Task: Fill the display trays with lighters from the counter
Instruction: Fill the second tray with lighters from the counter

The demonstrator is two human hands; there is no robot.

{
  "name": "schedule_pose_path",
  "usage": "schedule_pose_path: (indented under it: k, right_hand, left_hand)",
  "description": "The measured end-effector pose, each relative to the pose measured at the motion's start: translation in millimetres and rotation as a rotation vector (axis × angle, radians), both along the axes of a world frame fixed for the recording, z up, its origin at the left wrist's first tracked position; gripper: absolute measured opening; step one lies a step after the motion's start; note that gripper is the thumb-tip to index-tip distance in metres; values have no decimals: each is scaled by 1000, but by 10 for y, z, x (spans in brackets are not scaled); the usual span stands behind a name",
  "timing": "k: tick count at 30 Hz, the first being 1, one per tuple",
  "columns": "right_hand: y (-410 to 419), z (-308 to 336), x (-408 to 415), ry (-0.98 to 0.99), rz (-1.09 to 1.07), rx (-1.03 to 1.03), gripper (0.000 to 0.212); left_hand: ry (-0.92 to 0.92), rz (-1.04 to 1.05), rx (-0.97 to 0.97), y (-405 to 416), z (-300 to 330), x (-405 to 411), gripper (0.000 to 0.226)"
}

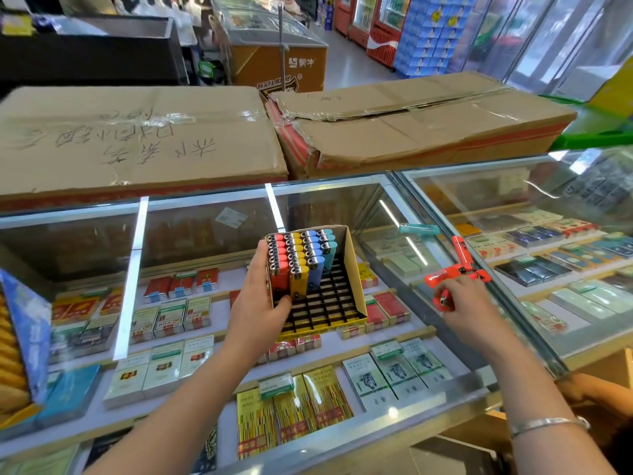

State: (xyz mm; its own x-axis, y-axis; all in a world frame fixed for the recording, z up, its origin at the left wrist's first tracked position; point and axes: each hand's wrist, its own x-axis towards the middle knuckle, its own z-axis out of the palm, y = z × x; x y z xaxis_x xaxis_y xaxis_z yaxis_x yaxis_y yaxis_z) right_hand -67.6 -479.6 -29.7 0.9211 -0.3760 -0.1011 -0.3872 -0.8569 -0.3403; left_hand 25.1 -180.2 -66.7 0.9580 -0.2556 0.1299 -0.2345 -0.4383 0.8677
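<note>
A yellow cardboard display tray point(354, 269) with a black grid insert stands on the glass counter. Its back rows hold red, yellow, blue and light-blue lighters point(301, 255); the front grid cells are bare. My left hand point(258, 296) grips the tray's left side, thumb over the edge. My right hand point(459, 303) holds a red lighter point(443, 301) in curled fingers, to the right of the tray. Loose red lighters point(460, 265) lie crossed on the glass just beyond that hand. A teal lighter point(419, 229) lies farther back.
The glass counter point(205, 214) covers rows of cigarette packs. Two big taped cardboard boxes point(137, 138) sit along its far edge. A blue and yellow carton point(20, 337) stands at the left edge. Another person's hand point(589, 389) shows at the lower right.
</note>
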Motion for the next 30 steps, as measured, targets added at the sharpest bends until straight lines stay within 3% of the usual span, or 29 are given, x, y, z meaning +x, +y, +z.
schedule_pose_path:
  k: [3, 8, 16, 20, 23, 30]
  right_hand:
    - [77, 50, 77, 41, 86, -91, 16]
    - [342, 30, 263, 53, 146, -111, 30]
    - [204, 71, 431, -204, -19, -392, 24]
    - [49, 62, 485, -56, 38, -503, 17]
    - [95, 13, 530, 66, 98, -526, 23]
    - [339, -6, 641, -8, 189, -341, 26]
  left_hand:
    - [-7, 8, 9, -2, -7, 3, 92]
    - [7, 4, 3, 1, -13, 3, 91]
    - [45, 4, -12, 2, -20, 21, 85]
    - [42, 0, 6, 0, -14, 18, 85]
    - [43, 6, 5, 0, -2, 12, 85]
    - [42, 17, 15, -7, 18, 0, 83]
